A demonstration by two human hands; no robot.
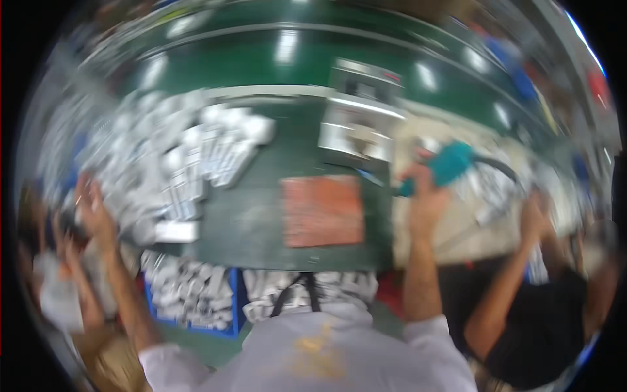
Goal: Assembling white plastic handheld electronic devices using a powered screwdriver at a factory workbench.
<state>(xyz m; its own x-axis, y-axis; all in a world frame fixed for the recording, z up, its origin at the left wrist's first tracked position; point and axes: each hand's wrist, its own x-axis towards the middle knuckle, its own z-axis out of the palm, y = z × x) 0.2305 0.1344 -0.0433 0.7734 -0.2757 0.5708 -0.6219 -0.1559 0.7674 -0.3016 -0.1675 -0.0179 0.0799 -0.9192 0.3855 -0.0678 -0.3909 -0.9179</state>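
The teal tool (452, 164) looks like matt plastic, blurred by motion. The heaped white parts (225, 140) appear to be smooth plastic with a slight sheen. Dark green and mostly matt, the tabletop (245, 219) looks smooth; the red-orange mat (323, 210) has a mottled, rough-looking face. The silvery box (334, 134) shines like metal. The beige sheet (457, 245) looks matt and papery, the blue crate (237, 297) plastic, the pale shirt (261, 359) soft cloth.
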